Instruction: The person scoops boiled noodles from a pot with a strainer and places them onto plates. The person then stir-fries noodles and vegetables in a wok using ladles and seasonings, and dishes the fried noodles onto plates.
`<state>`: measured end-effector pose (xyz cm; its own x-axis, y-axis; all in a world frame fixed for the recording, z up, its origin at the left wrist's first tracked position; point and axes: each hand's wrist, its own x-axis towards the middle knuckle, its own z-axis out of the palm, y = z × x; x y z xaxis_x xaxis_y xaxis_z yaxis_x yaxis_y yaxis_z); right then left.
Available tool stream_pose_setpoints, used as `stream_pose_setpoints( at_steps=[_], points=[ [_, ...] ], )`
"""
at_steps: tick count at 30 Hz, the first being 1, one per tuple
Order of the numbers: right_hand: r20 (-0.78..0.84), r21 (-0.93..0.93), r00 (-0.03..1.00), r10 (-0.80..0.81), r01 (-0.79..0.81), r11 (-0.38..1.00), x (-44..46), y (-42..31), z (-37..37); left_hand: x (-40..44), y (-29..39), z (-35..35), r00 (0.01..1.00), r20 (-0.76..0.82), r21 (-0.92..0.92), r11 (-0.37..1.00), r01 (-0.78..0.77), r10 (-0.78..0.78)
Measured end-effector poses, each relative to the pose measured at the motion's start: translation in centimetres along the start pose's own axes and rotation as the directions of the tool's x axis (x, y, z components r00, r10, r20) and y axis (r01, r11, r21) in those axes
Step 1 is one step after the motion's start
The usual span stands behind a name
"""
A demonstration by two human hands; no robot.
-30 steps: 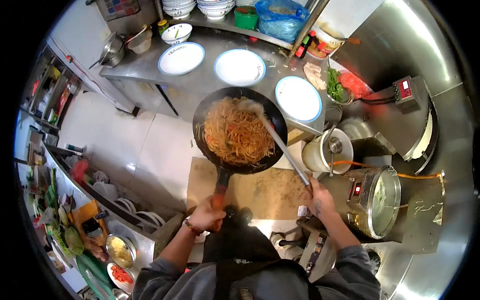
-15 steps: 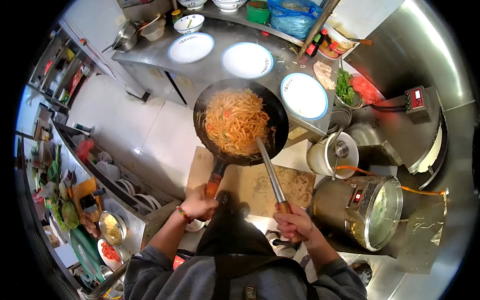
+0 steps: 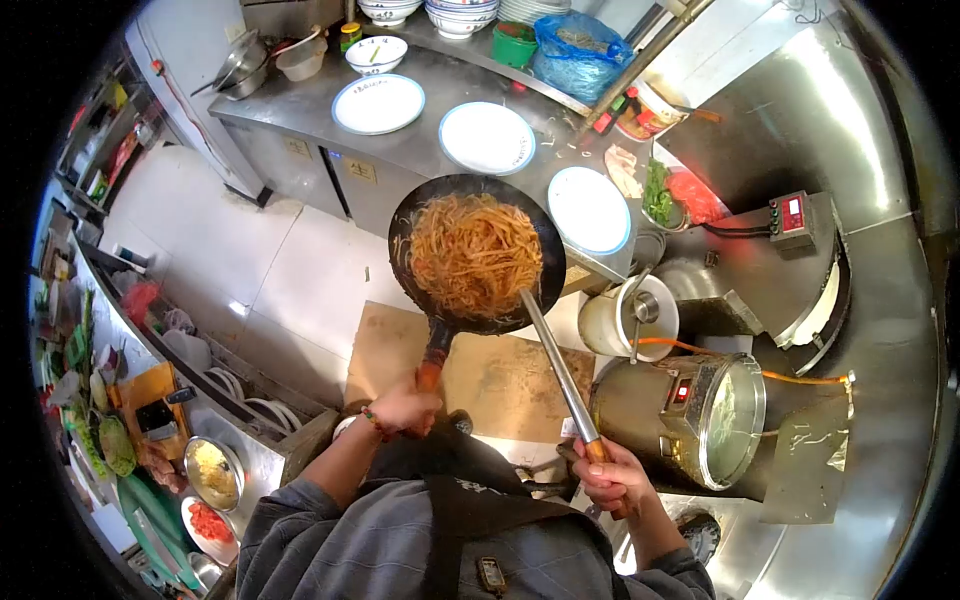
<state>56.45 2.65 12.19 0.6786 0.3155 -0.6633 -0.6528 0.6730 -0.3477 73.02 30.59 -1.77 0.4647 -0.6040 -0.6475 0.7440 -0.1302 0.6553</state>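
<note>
My left hand [image 3: 405, 403] is closed around the handle of a dark wok [image 3: 551, 255], which hangs over the floor near the counter. A heap of brown fried noodles [image 3: 475, 255] fills its middle. In my right hand [image 3: 614, 478] is a long-handled metal cooking utensil [image 3: 557, 367] with a wooden grip. Its far end reaches the wok's right inner side by the noodles, and the head cannot be made out. Beyond the wok, three blue-rimmed white plates stand on the counter: a left plate [image 3: 378, 104], a middle plate [image 3: 487, 137] and a right plate [image 3: 589, 210].
A steel counter [image 3: 300, 105] runs across the back. To the right are a white bucket [image 3: 600, 325] with a ladle [image 3: 646, 307] and a steel boiling pot [image 3: 735, 420]. At the left, a side counter holds a bowl of yellow bits [image 3: 214, 473] and a plate of red pieces [image 3: 210, 523].
The view has shifted, so the counter and pots sit further left. The noodles have been turned over and heaped differently in the wok. Both hands keep their holds.
</note>
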Motion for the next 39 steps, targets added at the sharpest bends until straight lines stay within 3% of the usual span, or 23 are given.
stream_pose_setpoints(
  at_steps=[8,10,12,17,19,21,25,33,38,39],
  points=[
    [0.048,0.038,0.997,0.055,-0.057,0.998,-4.2,-0.7,4.0,0.8,-0.3,-1.3,0.998,0.056,0.031,0.999,0.011,-0.013],
    [0.057,0.045,0.997,0.046,-0.048,0.998,-5.5,-0.9,4.7,1.3,-0.7,-1.5,0.997,0.019,0.239,0.968,-0.078,0.075],
    [0.080,0.065,0.996,0.045,-0.050,0.997,-6.6,-1.5,5.8,1.2,-0.5,-1.5,0.996,0.027,0.218,0.971,-0.093,0.089],
    [-0.070,0.043,0.997,0.015,-0.012,0.999,-9.7,-3.1,10.8,0.4,0.4,-1.3,0.996,0.059,0.104,0.992,-0.073,0.067],
    [0.019,0.123,1.000,0.010,-0.013,0.992,-10.4,-3.6,11.4,0.0,1.0,-1.2,0.990,0.080,0.179,0.975,-0.132,0.120],
    [0.074,0.153,0.997,0.016,-0.027,0.988,-11.2,-4.4,12.2,0.1,0.8,-1.3,0.994,0.069,0.140,0.986,-0.091,0.082],
    [0.092,0.223,0.995,-0.028,0.007,0.975,-12.2,-5.8,14.6,0.5,0.4,-1.9,0.995,0.053,0.153,0.984,-0.088,0.081],
    [0.207,0.211,0.961,-0.183,0.139,0.968,-10.4,-11.1,18.2,0.4,1.2,-2.1,0.998,0.006,0.239,0.969,-0.060,0.060],
    [0.414,0.196,0.894,-0.172,0.097,0.976,-5.7,-16.5,17.5,0.8,0.7,-3.0,0.996,0.047,0.215,0.973,-0.078,0.069],
    [0.433,0.186,0.883,-0.180,0.108,0.977,-4.5,-17.7,17.0,0.1,1.5,-2.5,0.999,0.038,0.125,0.992,-0.037,0.032]
  ],
)
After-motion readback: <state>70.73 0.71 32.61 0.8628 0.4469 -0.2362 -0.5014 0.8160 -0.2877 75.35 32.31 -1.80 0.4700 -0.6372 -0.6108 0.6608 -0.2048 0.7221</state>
